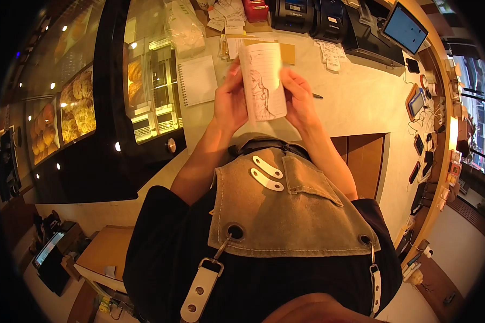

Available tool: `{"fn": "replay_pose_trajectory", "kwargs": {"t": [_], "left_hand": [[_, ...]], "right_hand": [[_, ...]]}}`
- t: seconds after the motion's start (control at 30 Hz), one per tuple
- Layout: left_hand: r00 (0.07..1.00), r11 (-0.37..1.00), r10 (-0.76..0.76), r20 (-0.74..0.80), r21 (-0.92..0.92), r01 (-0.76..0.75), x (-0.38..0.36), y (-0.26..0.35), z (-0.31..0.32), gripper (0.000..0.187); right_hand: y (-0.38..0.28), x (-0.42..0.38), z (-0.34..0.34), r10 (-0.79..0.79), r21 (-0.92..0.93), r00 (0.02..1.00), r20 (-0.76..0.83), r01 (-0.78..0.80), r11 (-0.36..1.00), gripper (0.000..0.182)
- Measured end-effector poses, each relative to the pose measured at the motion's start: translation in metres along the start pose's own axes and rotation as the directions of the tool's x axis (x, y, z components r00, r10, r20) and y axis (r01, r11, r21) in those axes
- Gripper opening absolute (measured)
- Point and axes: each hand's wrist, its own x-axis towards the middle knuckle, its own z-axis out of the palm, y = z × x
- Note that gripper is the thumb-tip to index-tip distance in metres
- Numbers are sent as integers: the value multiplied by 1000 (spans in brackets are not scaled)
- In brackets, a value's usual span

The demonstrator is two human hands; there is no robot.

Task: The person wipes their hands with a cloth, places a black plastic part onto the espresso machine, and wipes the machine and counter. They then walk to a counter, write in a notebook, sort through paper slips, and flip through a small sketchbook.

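A small lined notebook [267, 81] with a dark sketch on its page is held up above the counter. My left hand [230, 96] grips its left edge, and the fingers run partly behind it. On the opposite edge, my right hand [298, 96] closes on the page side with the thumb near the upper right. A spiral notepad [196, 81] lies on the counter just left of my left hand. Beside my right hand rests a black pen [318, 96]. Papers and a brown card [288, 53] lie behind the notebook.
At the left stands a glass display case [145, 91] with baked goods. Black printers [293, 15], receipts [333, 54] and a tilted screen [405, 28] are along the far side of the counter [355, 102]. Phones and cables lie at the right. A plastic bag [184, 29] is at the upper left.
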Motion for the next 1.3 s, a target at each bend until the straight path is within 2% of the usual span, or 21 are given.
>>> {"fn": "replay_pose_trajectory", "kwargs": {"t": [0.03, 0.07, 0.1, 0.13, 0.17, 0.23, 0.27, 0.33, 0.4, 0.43, 0.47, 0.57, 0.6, 0.7, 0.8, 1.1, 1.2, 1.3], "left_hand": [[992, 955, 122, -41, 276, -107, 3, 2, 1, 41], [967, 826, 251, -48, 532, -188, 5, 5, 3, 43], [929, 624, 371, -21, 747, -232, 6, 7, 4, 44], [932, 439, 357, 63, 869, -227, 0, 12, 16, 51], [936, 367, 329, 123, 897, -247, -2, 10, 18, 52], [939, 216, 251, 235, 932, -291, -4, 6, 20, 53], [952, 260, 196, 236, 923, -282, -6, 5, 22, 53], [966, 343, 91, 243, 903, -260, -7, 4, 28, 54], [996, 709, 72, 48, 701, -85, -7, 16, 14, 50], [999, 844, 29, -45, 536, 0, -8, 24, 7, 48], [997, 909, 39, -61, 417, -10, -12, 33, 9, 43], [995, 920, 64, -81, 392, -28, -24, 52, 20, 40], [999, 904, 45, -9, 425, -37, -25, 56, 21, 40], [998, 934, 6, 58, 358, -26, -22, 61, 11, 42], [993, 968, -9, 117, 249, -21, -24, 63, 14, 46], [993, 974, 38, 114, 219, -63, -25, 63, 9, 50], [994, 953, 79, 73, 288, -97, -28, 62, 16, 49], [993, 961, 69, 101, 261, -93, -28, 62, 16, 49]], "right_hand": [[-8, -1, -2, -93, -184, 995, -42, 84, 979, 27], [-13, -2, -2, -190, -364, 980, -65, 154, 918, 27], [-15, -4, 1, -254, -496, 963, -88, 179, 850, 27], [-22, -8, 8, -322, -619, 941, -101, 194, 761, 27], [-25, -11, 12, -392, -731, 914, -102, 198, 653, 27], [-23, -13, 15, -390, -815, 920, -37, 198, 545, 24], [-21, -14, 17, -383, -850, 924, -5, 198, 489, 22], [-19, -14, 20, -360, -802, 932, -28, 194, 565, 24], [-22, -11, 17, -371, -740, 925, -84, 191, 644, 26], [-27, -8, 10, -390, -701, 911, -134, 191, 687, 27], [-31, -6, 2, -403, -658, 896, -186, 191, 728, 28], [-42, -3, -18, -353, -512, 905, -237, 192, 837, 34], [-41, -3, -20, -333, -457, 913, -237, 198, 867, 37], [-40, -5, -20, -310, -401, 918, -246, 195, 895, 37], [-40, -6, -21, -304, -374, 921, -245, 200, 906, 36], [-39, -7, -25, -305, -343, 918, -253, 210, 916, 36], [-39, -7, -28, -291, -332, 924, -247, 201, 922, 36], [-39, -8, -29, -275, -323, 929, -246, 189, 927, 37]]}}
